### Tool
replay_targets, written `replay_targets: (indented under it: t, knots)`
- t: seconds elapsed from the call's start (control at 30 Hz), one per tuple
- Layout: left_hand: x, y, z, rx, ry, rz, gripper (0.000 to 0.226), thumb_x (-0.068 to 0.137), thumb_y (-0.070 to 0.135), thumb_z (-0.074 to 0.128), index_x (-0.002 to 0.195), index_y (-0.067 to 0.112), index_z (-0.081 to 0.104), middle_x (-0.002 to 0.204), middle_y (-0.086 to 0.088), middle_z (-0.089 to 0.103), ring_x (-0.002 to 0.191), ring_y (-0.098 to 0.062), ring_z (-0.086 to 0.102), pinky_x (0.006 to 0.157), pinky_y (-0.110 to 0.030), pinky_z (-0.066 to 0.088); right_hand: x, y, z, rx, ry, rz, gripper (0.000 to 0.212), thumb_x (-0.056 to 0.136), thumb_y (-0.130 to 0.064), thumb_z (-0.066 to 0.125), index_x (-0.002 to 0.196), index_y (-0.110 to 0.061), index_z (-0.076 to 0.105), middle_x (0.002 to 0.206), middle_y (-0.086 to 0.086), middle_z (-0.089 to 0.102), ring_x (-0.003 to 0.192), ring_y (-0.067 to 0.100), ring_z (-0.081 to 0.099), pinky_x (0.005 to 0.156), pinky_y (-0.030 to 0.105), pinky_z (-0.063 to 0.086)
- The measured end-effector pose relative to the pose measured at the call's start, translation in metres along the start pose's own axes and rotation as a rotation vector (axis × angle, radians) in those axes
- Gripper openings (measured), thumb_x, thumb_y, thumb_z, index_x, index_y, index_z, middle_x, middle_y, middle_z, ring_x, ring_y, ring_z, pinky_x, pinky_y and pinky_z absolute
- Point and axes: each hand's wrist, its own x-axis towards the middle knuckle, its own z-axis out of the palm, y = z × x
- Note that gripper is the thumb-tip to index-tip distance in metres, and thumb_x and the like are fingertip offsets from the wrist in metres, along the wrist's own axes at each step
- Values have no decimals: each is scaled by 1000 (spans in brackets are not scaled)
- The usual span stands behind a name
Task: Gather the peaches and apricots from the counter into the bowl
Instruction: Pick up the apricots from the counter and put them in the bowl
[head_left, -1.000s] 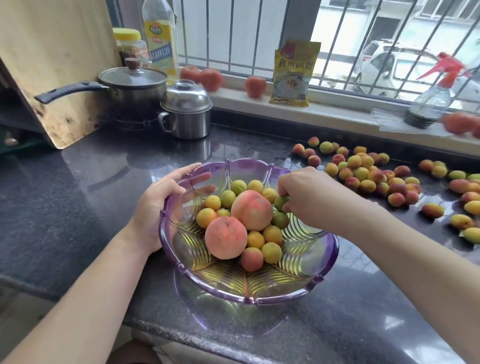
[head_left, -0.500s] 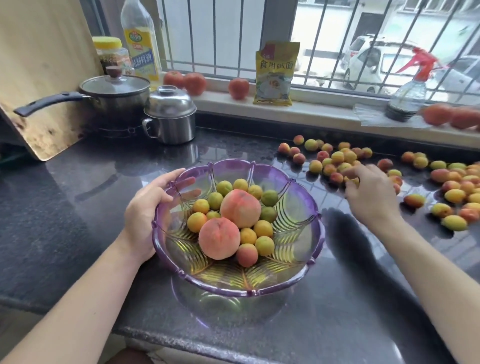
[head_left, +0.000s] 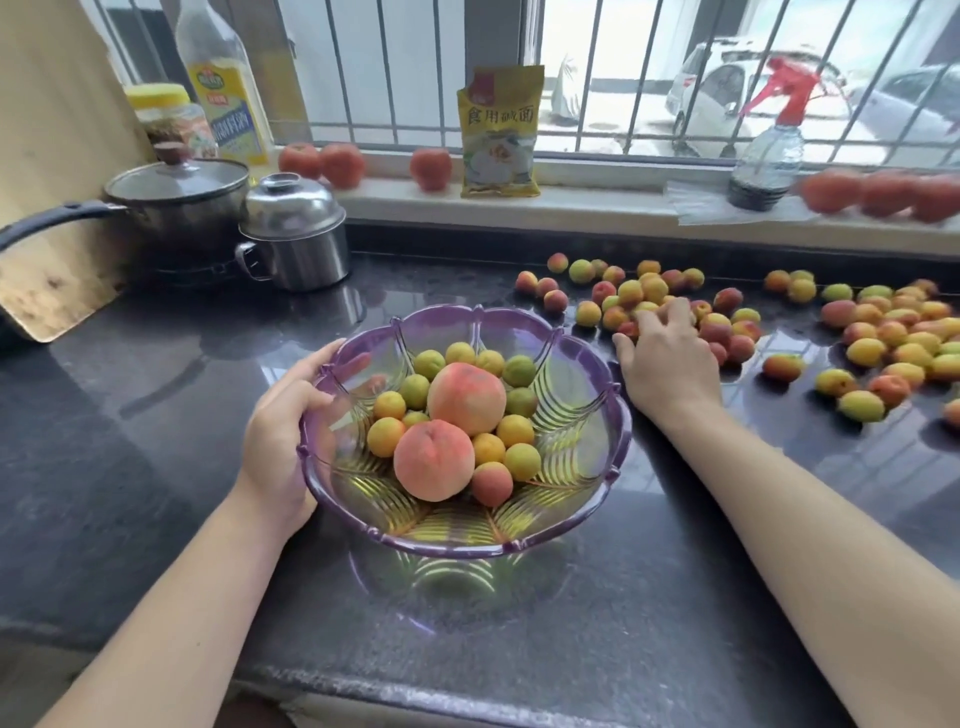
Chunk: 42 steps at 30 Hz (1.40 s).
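The purple bowl (head_left: 587, 499) stands on the dark desk (head_left: 156, 415) and serves as landmark. Inside it lie two peaches (head_left: 466, 398) and about a dozen small apricots. The left hand (head_left: 283, 436) grips the bowl's left rim, thumb over the edge and fingers seen through the wall, steadying it. The right hand (head_left: 667, 364) reaches to the right of the bowl, palm down on the nearest cluster of apricots (head_left: 727, 332); its fingers curl over the fruit, but whether that grip has closed on any one piece cannot be told, since the fingertips are blurred and hidden among the fruit.

Step in hand, as judged: fetching another handful. Most apricots remain on the desk, right of the bowl and further right, so the task looks well short of half done. The next move calls for closing the fingers round one or two fruits, lifting them over the rim and setting them down gently, since loose ones roll.

Behind the bowl, on the sill, a yellow packet (head_left: 500, 132) reads 食用碱面. The oil bottle's (head_left: 224, 83) label behind and left of the bowl is too blurred to read.
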Motion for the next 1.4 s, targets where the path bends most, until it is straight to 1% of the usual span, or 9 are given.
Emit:
replay_targets:
  t: [0.33, 0.6, 0.73, 0.83, 1.03, 1.17, 1.23, 1.3, 1.4]
  knots:
    - [2, -1, -5, 49, -39, 20, 61, 87, 12, 44, 145, 8, 60, 139, -14, 70, 127, -37, 69, 114, -62, 47, -2, 1, 1, 111, 60, -114, 20, 98, -26, 63, 109, -9, 60, 106, 12, 62, 88, 33, 64, 66, 30, 37]
    - [4, -2, -4, 74, -28, 34, 63, 83, 16, 47, 144, 6, 60, 140, -16, 68, 129, -39, 67, 116, -64, 46, -9, 5, -24, 597, 67, -110, 33, 93, -17, 72, 126, -14, 70, 114, 6, 57, 100, 22, 57, 85, 29, 52]
    - [4, -4, -5, 83, -14, 46, 59, 86, 17, 47, 143, 7, 61, 141, -18, 68, 131, -41, 65, 117, -66, 44, -19, -11, -71, 786, -140, -252, 32, 94, -15, 71, 123, -27, 70, 118, -7, 54, 102, 4, 60, 84, 5, 48]
    - [2, -5, -5, 80, 1, 52, 58, 86, 18, 47, 141, 9, 63, 140, -18, 69, 131, -41, 65, 117, -66, 43, -31, -21, -99, 685, -272, -398, 35, 99, -12, 63, 128, -30, 69, 122, -14, 59, 107, 3, 58, 89, 9, 47]
    - [2, -6, -5, 85, 23, 56, 60, 84, 17, 48, 142, 5, 62, 141, -21, 67, 131, -43, 65, 117, -66, 43, -46, -54, -113, 236, -387, -661, 34, 92, -18, 72, 123, -28, 63, 111, -13, 60, 95, 11, 58, 84, 30, 52]
    - [5, -8, -8, 92, 20, 53, 61, 85, 18, 48, 143, 6, 62, 141, -19, 68, 131, -43, 64, 117, -67, 42, -38, -72, -101, -26, -439, -701, 24, 91, -17, 70, 110, -29, 59, 106, -11, 59, 95, 12, 47, 110, 36, 33]
    - [7, -8, -9, 109, 13, 53, 61, 85, 19, 49, 143, 7, 61, 141, -19, 68, 131, -42, 64, 117, -67, 42, -35, -74, -99, -10, -495, -685, 23, 91, -16, 69, 107, -27, 59, 106, -8, 60, 96, 13, 46, 99, 25, 37]
    - [8, -8, -10, 118, 13, 53, 60, 85, 20, 49, 143, 8, 62, 141, -18, 68, 132, -42, 64, 117, -67, 43, -34, -77, -99, -6, -539, -686, 22, 90, -14, 68, 106, -24, 57, 104, -6, 57, 95, 14, 48, 69, 12, 33]
    - [8, -7, -9, 114, 20, 51, 61, 83, 20, 50, 141, 9, 63, 141, -19, 67, 134, -42, 62, 117, -67, 43, -38, -80, -98, -90, -505, -730, 15, 91, -16, 66, 100, -24, 57, 94, -8, 57, 90, 14, 49, 74, 14, 34]
